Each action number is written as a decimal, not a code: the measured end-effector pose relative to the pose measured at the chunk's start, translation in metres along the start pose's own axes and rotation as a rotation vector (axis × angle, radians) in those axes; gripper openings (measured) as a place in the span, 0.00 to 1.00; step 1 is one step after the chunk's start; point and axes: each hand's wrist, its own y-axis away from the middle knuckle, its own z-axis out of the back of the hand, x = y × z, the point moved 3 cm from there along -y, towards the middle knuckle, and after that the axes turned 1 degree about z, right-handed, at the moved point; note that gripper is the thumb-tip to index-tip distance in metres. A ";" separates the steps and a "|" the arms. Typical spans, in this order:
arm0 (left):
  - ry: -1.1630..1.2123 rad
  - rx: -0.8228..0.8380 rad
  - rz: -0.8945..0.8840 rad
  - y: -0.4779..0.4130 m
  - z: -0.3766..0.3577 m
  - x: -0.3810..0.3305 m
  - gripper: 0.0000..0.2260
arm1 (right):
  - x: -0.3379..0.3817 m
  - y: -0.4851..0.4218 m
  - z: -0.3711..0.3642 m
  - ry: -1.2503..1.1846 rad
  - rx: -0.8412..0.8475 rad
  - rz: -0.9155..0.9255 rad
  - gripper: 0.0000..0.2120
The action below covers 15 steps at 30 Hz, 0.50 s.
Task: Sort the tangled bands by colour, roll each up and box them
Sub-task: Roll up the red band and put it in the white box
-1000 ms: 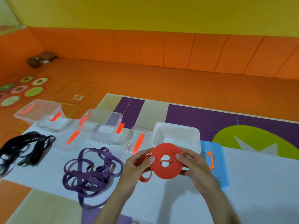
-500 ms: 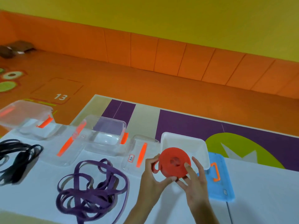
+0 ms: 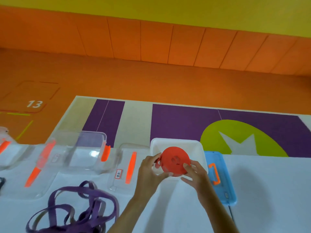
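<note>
Red band (image 3: 175, 161) is wound into a flat disc, with a short loop of its tail sticking out on the left. Both hands grasp it: left hand (image 3: 149, 172) pinches the left rim by that loop, right hand (image 3: 196, 175) has fingers curled on the lower right rim. The disc hangs over the near part of the open white box (image 3: 196, 148) and is not let go, so I judge red as sorted and rolled, with boxing in progress. Blue lid (image 3: 223, 185) with an orange handle lies just right of that box and off it, so closing is left too. Purple band (image 3: 79, 206) lies as a loose tangle at front left on the tabletop (image 3: 269, 190), unrolled and well apart from the hands. A dark scrap at the far left edge may be another band, but too little shows to tell. Clear box (image 3: 90, 148) left of the white one looks empty. A clear lid (image 3: 122, 158) with an orange clip lies flat between the two boxes. Roughly a third done by my reckoning, if three colours are all there is. The tabletop is covered in a plain white sheet. Beyond it the floor (image 3: 151, 84) is orange with a printed 13 and a mat (image 3: 185, 121) in purple, beige and green. Orange padded panels (image 3: 151, 42) run under a yellow wall (image 3: 151, 7).
</note>
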 end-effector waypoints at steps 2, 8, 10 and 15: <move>-0.036 0.019 0.028 -0.023 -0.011 0.005 0.36 | 0.000 -0.028 0.001 0.063 -0.001 -0.032 0.04; -0.300 0.179 0.072 -0.080 -0.054 0.026 0.37 | -0.029 -0.109 0.016 0.197 0.000 -0.116 0.06; -0.393 0.233 0.096 -0.090 -0.069 0.037 0.37 | -0.045 -0.130 0.021 0.275 -0.002 -0.143 0.06; -0.473 0.310 0.212 -0.104 -0.098 0.059 0.34 | -0.074 -0.168 0.019 0.500 -0.012 -0.191 0.09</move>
